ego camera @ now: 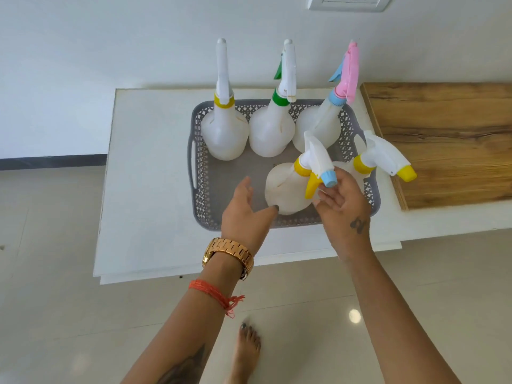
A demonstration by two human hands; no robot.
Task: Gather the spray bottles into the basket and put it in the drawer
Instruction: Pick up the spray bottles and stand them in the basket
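We take the grey basket (198,162) on the white worktop (144,189) as our mark. Our left hand (243,214) hovers at its near rim, fingers spread, holding nothing; a fingertip seems to touch the near bottle (285,187), which stands upright inside just beyond. Our right hand (342,200) is nearer the trigger, fingers loosely apart beside the blue nozzle. We read no label or writing anywhere.

Home interior: tiled floor (55,273), bare foot (246,347), white table (144,167).
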